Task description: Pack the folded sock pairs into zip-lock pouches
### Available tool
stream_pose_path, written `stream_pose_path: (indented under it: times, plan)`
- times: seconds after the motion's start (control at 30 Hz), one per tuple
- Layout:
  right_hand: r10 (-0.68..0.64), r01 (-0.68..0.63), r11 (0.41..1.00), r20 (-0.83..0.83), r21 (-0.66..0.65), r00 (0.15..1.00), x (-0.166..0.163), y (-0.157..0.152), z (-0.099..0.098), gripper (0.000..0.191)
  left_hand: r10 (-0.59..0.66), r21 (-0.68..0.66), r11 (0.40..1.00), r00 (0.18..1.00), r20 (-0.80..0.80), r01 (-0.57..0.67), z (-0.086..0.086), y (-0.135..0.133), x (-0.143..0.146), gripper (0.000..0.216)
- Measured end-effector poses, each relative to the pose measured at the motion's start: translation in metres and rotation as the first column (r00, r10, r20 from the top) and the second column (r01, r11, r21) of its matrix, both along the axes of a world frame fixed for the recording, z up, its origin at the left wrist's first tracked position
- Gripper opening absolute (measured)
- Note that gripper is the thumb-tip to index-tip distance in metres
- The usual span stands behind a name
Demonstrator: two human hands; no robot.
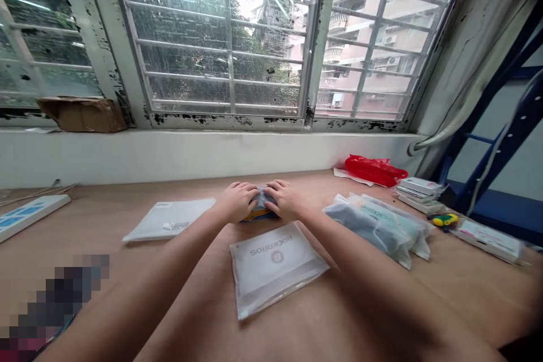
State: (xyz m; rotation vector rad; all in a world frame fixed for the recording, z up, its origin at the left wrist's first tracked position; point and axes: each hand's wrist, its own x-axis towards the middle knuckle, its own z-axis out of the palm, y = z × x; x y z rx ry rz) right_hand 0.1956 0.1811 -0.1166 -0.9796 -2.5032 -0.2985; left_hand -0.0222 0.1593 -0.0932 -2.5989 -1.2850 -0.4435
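Note:
Both my hands meet near the far side of the table, on either side of a small grey, soft-looking bundle [262, 199]. My left hand [238, 202] curls its fingers over the bundle's left side, and my right hand [286, 200] grips the right side. Beneath the bundle shows a yellow and dark blue thing [258, 215], mostly hidden, so its kind is unclear. Closer to me, between my forearms, a frosted zip bag [275, 277] printed ROCKBROS lies flat, upside down to my view. Left of my left hand lies a flat white package [165, 220].
At right, frosted bags [377, 223] hold dark and teal items. Behind them lie a red plastic bag [373, 169], stacked white boxes [419, 189] and a yellow-green object [444, 219]. A power strip [34, 214] lies at left. A cardboard box [82, 115] sits on the windowsill.

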Motion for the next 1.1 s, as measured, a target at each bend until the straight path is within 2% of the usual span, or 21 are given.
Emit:
stream_pose_path:
  times: [0.1, 0.17, 0.4, 0.57, 0.7, 0.83, 0.93, 1.03, 1.1]
  plan:
    - [0.022, -0.02, 0.999, 0.049, -0.044, 0.999, 0.0, 0.009, -0.004, 0.066, 0.056, -0.054, 0.997, 0.998, -0.008, -0.056, -0.007, 0.008, -0.001, 0.041]
    - [0.061, -0.057, 0.996, 0.07, -0.067, 0.996, 0.005, 0.015, -0.008, 0.07, 0.064, -0.086, 0.994, 0.998, -0.01, -0.065, -0.012, 0.012, -0.006, 0.044]
    - [0.128, -0.126, 0.972, -0.001, -0.199, 0.992, 0.008, 0.026, -0.013, 0.064, 0.098, -0.168, 0.981, 0.995, 0.009, -0.096, -0.024, 0.015, -0.014, 0.049]
    - [0.166, -0.159, 0.957, 0.011, -0.245, 0.986, 0.009, 0.029, 0.001, 0.054, 0.061, -0.244, 0.969, 0.997, 0.039, -0.049, -0.022, 0.015, -0.019, 0.055]
    - [0.183, -0.164, 0.966, 0.079, -0.2, 0.98, 0.011, 0.032, 0.018, 0.042, 0.073, -0.266, 0.962, 0.997, 0.021, -0.065, -0.019, 0.014, -0.021, 0.059]
    - [0.193, -0.19, 0.981, 0.163, -0.037, 0.968, 0.011, 0.033, 0.026, 0.038, 0.066, -0.259, 0.964, 0.998, 0.003, -0.063, -0.021, 0.013, -0.02, 0.064]
    - [0.173, -0.182, 0.983, 0.2, 0.025, 0.964, 0.012, 0.028, 0.022, 0.038, 0.066, -0.217, 0.974, 0.998, -0.016, -0.068, -0.02, 0.01, -0.02, 0.068]
    - [0.137, -0.137, 0.991, 0.158, -0.014, 0.978, 0.014, 0.017, 0.014, 0.035, 0.031, -0.134, 0.99, 0.998, -0.048, -0.037, -0.015, 0.004, -0.019, 0.066]
    - [0.113, -0.111, 0.993, 0.105, -0.027, 0.988, 0.013, 0.01, 0.009, 0.04, 0.006, -0.084, 0.996, 0.997, -0.071, -0.012, -0.012, 0.001, -0.018, 0.056]
